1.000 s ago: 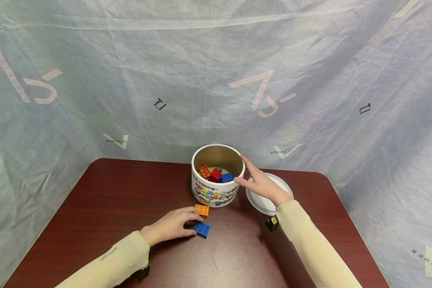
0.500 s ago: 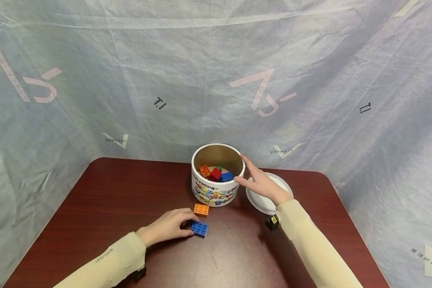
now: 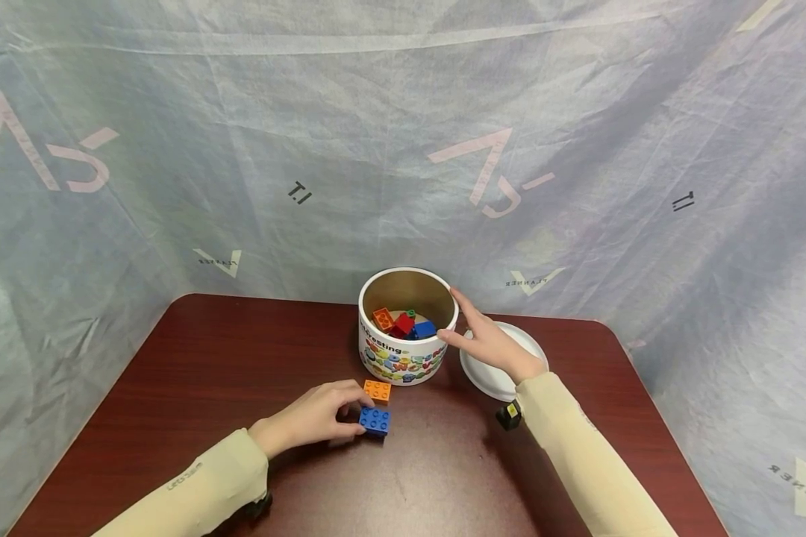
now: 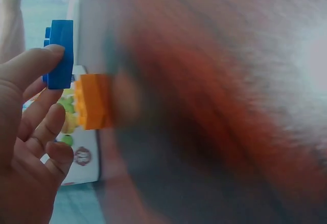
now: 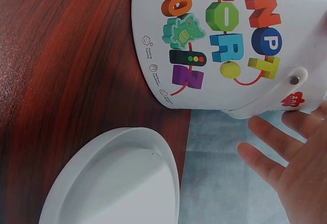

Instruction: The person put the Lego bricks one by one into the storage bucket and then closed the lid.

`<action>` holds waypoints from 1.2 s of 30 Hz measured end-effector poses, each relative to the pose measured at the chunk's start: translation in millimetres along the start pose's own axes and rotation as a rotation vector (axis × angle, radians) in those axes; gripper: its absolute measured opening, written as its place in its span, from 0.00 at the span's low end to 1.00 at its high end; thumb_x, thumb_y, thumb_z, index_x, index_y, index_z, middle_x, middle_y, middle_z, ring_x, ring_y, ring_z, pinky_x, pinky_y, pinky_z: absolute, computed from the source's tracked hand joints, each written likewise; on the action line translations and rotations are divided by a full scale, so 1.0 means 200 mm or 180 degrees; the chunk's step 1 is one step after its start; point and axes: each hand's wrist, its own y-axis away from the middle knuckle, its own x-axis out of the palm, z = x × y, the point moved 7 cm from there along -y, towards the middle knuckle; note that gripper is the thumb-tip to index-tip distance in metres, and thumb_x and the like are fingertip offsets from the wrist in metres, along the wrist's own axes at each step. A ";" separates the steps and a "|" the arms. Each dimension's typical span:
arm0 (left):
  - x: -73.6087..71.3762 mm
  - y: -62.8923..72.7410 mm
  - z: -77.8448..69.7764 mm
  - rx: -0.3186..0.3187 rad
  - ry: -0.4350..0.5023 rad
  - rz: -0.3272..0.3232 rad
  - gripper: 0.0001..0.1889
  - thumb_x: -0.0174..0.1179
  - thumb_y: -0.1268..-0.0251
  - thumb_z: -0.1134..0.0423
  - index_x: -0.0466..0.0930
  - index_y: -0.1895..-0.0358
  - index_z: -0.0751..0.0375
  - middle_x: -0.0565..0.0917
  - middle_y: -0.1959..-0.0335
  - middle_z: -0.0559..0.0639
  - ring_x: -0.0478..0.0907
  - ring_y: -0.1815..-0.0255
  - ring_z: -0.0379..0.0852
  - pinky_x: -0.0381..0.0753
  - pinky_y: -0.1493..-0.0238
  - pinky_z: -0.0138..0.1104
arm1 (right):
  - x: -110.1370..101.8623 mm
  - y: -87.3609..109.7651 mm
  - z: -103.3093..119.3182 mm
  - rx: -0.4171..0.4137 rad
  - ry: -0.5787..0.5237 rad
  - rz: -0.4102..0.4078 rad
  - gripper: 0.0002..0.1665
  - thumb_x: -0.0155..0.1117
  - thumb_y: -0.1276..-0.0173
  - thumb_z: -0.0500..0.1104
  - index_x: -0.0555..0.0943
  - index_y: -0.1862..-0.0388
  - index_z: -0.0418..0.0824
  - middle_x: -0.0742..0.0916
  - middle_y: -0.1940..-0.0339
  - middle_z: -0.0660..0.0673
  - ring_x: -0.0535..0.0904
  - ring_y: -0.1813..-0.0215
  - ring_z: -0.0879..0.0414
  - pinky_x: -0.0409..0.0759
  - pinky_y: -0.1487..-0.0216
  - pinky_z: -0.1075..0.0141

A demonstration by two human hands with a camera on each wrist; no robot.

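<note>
My left hand (image 3: 316, 418) pinches a blue toy brick (image 3: 374, 421) between thumb and fingers, studs up, close over the table. In the left wrist view the blue brick (image 4: 62, 55) shows apart from the tabletop, the thumb across its side. Just beyond it lies an orange brick (image 3: 377, 391), in front of a white round bucket (image 3: 403, 362) printed with colourful letters. Red, orange, green and blue bricks (image 3: 403, 325) lie inside the bucket. Against the bucket's right rim rests my right hand (image 3: 493, 347), its fingers extended and spread. The right wrist view shows its fingers (image 5: 271, 137) beside the bucket's handle.
A white round lid (image 3: 473, 369) lies on the dark red wooden table (image 3: 255, 350), right of the bucket and partly under the right forearm. Behind the table's back edge hangs a grey printed cloth (image 3: 349, 149).
My left hand has taken hold of the blue brick and lifted it a little off the table, after it shifted slightly left. The right hand stays at the bucket.
</note>
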 end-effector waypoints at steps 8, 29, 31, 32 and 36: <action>-0.13 -0.04 -0.10 0.0060 -0.0044 -0.0084 0.17 0.73 0.34 0.54 0.86 0.44 0.51 0.85 0.49 0.44 0.81 0.53 0.46 0.83 0.50 0.37 | 0.00 0.00 0.00 -0.0014 0.0003 -0.0002 0.60 0.63 0.27 0.68 0.40 0.11 0.54 0.57 0.13 0.42 0.63 0.19 0.38 0.68 0.27 0.37; -0.45 -0.22 -0.23 0.0377 -0.0208 -0.0365 0.17 0.76 0.37 0.58 0.86 0.46 0.54 0.85 0.47 0.48 0.79 0.58 0.43 0.84 0.56 0.34 | 0.00 0.01 0.00 0.0008 -0.0018 -0.0006 0.59 0.63 0.27 0.67 0.40 0.11 0.55 0.57 0.13 0.42 0.62 0.19 0.39 0.68 0.27 0.37; -0.48 -0.25 -0.23 0.0382 -0.0222 -0.0407 0.17 0.76 0.38 0.59 0.86 0.46 0.54 0.85 0.49 0.47 0.78 0.58 0.40 0.83 0.57 0.34 | 0.00 0.02 0.00 0.0019 -0.0017 -0.0005 0.59 0.63 0.27 0.68 0.40 0.11 0.55 0.57 0.13 0.43 0.62 0.19 0.39 0.68 0.27 0.37; -0.49 -0.26 -0.23 0.0382 -0.0223 -0.0421 0.18 0.77 0.38 0.59 0.86 0.46 0.53 0.85 0.50 0.46 0.77 0.59 0.39 0.83 0.58 0.33 | 0.00 0.02 0.00 0.0021 -0.0018 -0.0004 0.59 0.63 0.27 0.68 0.40 0.11 0.55 0.57 0.13 0.43 0.63 0.19 0.39 0.69 0.27 0.37; -0.53 -0.32 -0.21 0.0309 -0.0182 -0.0444 0.17 0.77 0.38 0.59 0.87 0.46 0.53 0.84 0.53 0.45 0.77 0.62 0.40 0.82 0.60 0.33 | 0.00 0.02 -0.01 0.0057 -0.0011 -0.0014 0.59 0.63 0.27 0.69 0.40 0.11 0.56 0.59 0.14 0.43 0.65 0.20 0.40 0.70 0.28 0.38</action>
